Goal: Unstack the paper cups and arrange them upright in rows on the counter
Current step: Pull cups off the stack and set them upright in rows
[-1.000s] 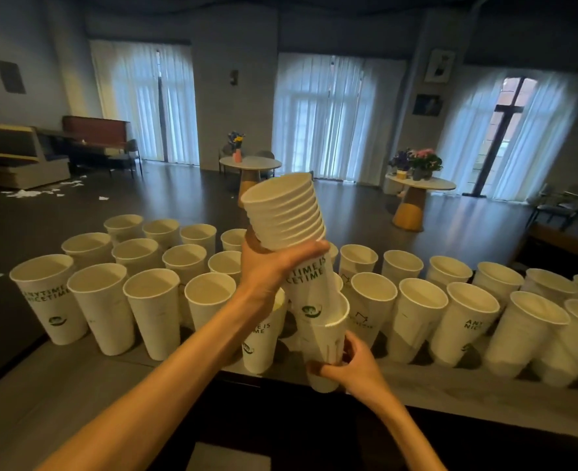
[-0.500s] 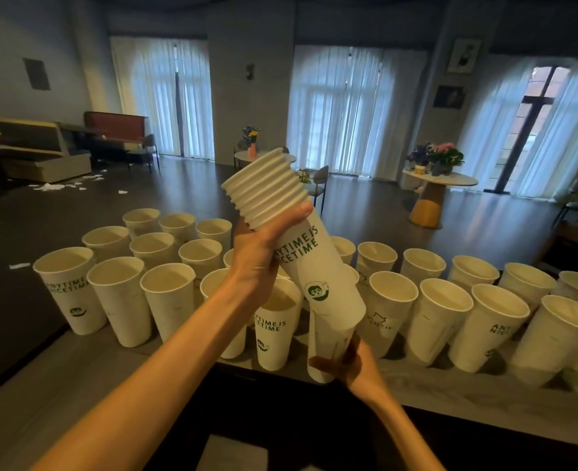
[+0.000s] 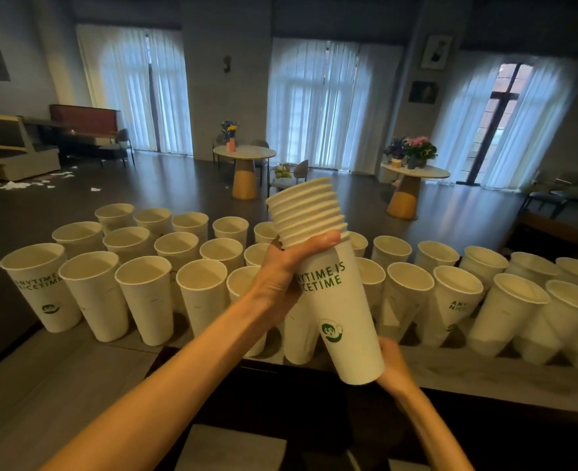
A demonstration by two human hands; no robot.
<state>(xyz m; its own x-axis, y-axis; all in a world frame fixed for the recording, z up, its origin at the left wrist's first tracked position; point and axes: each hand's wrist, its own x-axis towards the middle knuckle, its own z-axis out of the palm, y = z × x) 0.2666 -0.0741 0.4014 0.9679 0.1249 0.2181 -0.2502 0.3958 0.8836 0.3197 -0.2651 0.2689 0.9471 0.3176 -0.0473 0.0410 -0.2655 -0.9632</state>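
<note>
The left hand (image 3: 282, 271) gripped the tilted stack of nested white paper cups (image 3: 328, 283) below its rims; the right hand (image 3: 393, 365) cupped its base, fingers hidden.

Tilted stack of white paper cups (image 3: 328, 290) above upright rows (image 3: 151, 266) on counter (image 3: 59, 365)

Curtained windows (image 3: 314, 103), dark floor (image 3: 165, 185)
</note>
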